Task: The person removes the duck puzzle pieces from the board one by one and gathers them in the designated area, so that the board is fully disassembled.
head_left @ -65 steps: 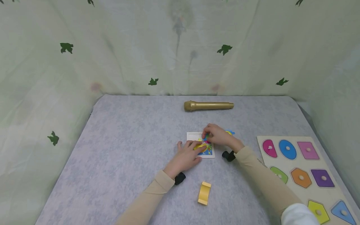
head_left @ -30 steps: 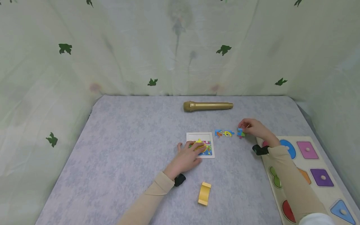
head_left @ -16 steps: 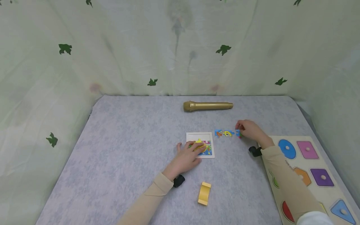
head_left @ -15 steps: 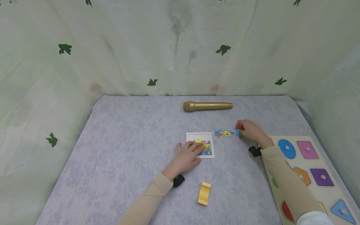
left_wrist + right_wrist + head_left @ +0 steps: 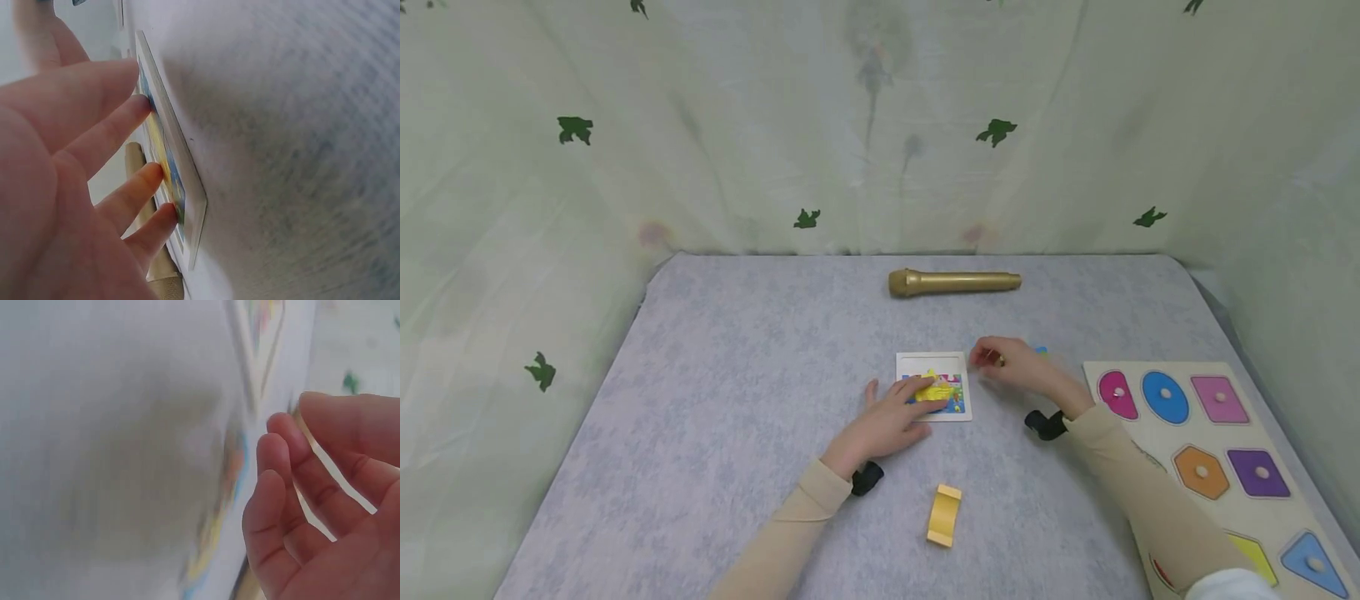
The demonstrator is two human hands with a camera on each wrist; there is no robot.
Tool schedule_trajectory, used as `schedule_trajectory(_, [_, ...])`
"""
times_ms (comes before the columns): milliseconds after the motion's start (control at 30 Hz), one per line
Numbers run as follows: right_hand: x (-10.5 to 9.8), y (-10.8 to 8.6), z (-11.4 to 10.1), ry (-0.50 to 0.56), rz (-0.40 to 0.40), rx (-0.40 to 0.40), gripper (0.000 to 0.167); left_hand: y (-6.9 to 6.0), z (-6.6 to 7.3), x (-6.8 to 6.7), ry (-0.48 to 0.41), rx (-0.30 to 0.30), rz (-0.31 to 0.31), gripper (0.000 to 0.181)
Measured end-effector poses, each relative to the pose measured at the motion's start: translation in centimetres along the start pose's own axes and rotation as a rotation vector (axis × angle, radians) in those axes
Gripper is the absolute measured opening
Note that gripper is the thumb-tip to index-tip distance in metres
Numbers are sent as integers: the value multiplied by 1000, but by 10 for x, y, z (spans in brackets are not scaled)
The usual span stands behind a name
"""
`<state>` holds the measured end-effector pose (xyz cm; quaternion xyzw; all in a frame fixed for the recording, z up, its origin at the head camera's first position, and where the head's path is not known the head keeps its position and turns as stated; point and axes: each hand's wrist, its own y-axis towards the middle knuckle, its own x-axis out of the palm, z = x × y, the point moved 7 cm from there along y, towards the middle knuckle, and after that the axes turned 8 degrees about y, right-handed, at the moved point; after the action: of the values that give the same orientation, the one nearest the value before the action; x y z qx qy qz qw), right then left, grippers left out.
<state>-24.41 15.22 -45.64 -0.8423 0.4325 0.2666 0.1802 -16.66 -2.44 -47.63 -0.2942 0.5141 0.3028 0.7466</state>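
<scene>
A small jigsaw puzzle in a white frame tray (image 5: 930,363) lies mid-table; its lower part shows a yellow picture on blue, its upper part bare white. Across the picture rest the spread fingers of my left hand (image 5: 886,423); the left wrist view shows the fingertips touching it. My right hand (image 5: 1015,367) hovers just right of the tray, fingers bent, with nothing visible between them. Below it, in the right wrist view, lie an orange-and-blue piece (image 5: 234,465) and a yellow piece (image 5: 209,544). A blue piece (image 5: 1041,351) shows behind the right hand.
A gold microphone (image 5: 955,283) lies toward the back. A yellow curved block (image 5: 943,517) sits near the front. On the right is a wooden knobbed shape board (image 5: 1165,429), partly under the right forearm. Fabric walls enclose the table.
My right hand carried a puzzle piece from the tray rightward, set it down beside the other loose pieces, let go, and came back left. My left hand shifted slightly left.
</scene>
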Motion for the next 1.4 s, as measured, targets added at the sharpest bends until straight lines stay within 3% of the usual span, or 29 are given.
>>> schedule_trajectory(167, [26, 7, -15, -48, -34, -22, 18, 1, 0, 2, 9, 4, 2, 45])
schedule_trajectory(367, [38, 13, -17, -126, -35, 4, 21, 1, 0, 1, 18, -1, 11, 44])
schedule_trajectory(700, [41, 14, -16, -103, -17, -14, 26, 2, 3, -1, 21, -17, 11, 41])
schedule_trajectory(867, [40, 13, -17, -19, -29, -42, 28, 2, 2, 0, 13, -25, 7, 41])
schedule_trajectory(1033, [38, 13, -17, 19, -44, -43, 28, 2, 2, 0, 14, -30, 4, 41])
schedule_trajectory(1133, [33, 13, -13, 16, -12, -48, 26, 3, 3, 0, 22, -30, 0, 41])
schedule_trajectory(1300, [11, 11, -4, 85, 90, -10, 25, 4, 3, 0, 41, -37, -11, 41])
schedule_trajectory(1400, [-5, 4, 0, 125, 99, -3, 24, 4, 3, 0, 49, -38, -13, 41])
